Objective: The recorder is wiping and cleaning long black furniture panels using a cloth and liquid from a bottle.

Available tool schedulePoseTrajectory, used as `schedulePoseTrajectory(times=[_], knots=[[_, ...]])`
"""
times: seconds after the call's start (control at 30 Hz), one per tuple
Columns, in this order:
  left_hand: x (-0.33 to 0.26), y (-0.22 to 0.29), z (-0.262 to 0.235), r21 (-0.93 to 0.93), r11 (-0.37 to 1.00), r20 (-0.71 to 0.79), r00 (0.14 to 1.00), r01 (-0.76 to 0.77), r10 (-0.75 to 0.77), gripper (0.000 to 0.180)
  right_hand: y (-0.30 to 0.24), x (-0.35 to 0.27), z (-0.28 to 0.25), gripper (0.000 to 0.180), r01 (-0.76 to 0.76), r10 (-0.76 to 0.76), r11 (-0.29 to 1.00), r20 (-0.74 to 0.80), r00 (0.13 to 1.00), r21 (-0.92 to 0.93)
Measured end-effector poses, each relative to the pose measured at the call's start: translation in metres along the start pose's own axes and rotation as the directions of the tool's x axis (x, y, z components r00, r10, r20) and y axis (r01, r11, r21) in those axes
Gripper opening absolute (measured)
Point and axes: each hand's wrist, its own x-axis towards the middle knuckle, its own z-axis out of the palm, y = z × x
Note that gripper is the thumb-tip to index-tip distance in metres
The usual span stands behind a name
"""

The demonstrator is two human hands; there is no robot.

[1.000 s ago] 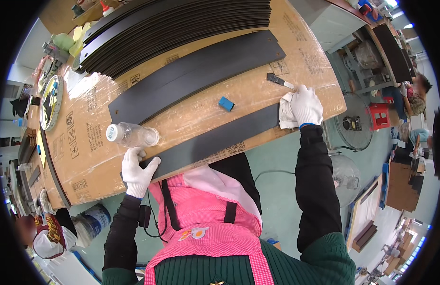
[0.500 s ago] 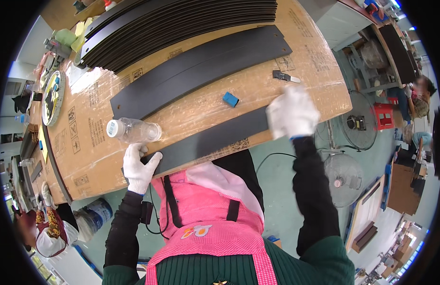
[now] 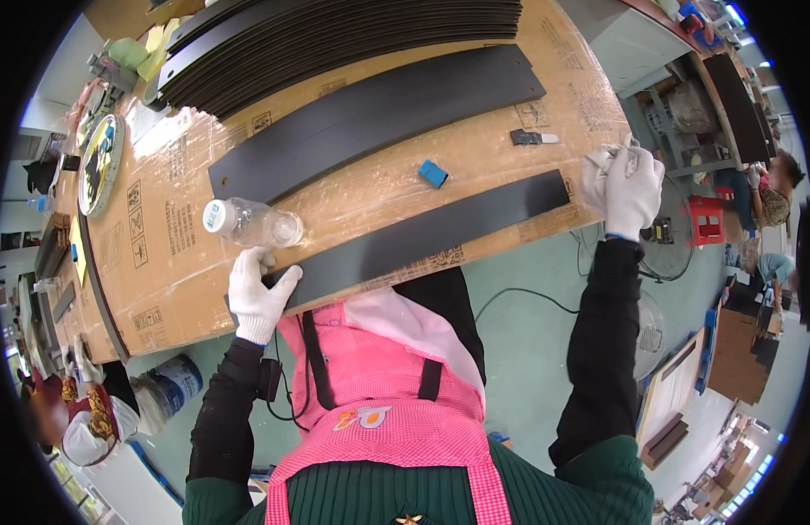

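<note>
Your left hand (image 3: 258,296) lies spread, pressing the near black strip's (image 3: 422,238) left end; your right hand (image 3: 631,188) pinches a white cloth (image 3: 602,159) at its right end.

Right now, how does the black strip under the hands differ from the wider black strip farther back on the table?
The near strip is narrower than the far strip. The near strip lies along the table's front edge; the far strip lies mid-table, beyond the clear bottle and blue block. The left hand presses the near strip's end, the right hand is at its other end with a white cloth; nothing touches the far strip. Both are flat, matte black, roughly parallel.
</note>
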Motion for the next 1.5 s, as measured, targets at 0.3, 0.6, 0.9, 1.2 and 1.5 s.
schedulePoseTrajectory(times=[0.3,0.6,0.9,1.2,1.5], knots=[[-0.005,-0.004,0.000,-0.004,1.000,-0.009,1.000,-0.011,0.011,0.044,-0.107,-0.128,-0.016,0.032,0.331,-0.333,0.941,0.392,0.858,0.075],[-0.001,0.000,0.002,-0.012,1.000,-0.012,1.000,0.012,-0.012,0.043,-0.065,-0.107,0.004,0.031,0.387,-0.338,0.913,0.291,0.895,-0.130],[0.001,0.002,0.005,-0.012,1.000,0.001,1.000,0.028,-0.028,0.041,0.001,-0.039,0.025,0.036,0.174,-0.146,0.983,0.326,0.934,-0.060],[0.003,0.002,0.004,-0.028,0.999,0.001,0.999,0.035,-0.034,0.041,-0.036,-0.051,0.045,0.042,0.184,-0.205,0.979,0.347,0.915,0.091],[0.005,0.003,0.007,-0.004,1.000,-0.004,1.000,0.002,-0.002,0.045,0.036,0.003,0.022,0.037,0.108,-0.060,0.983,0.294,0.954,-0.151]])
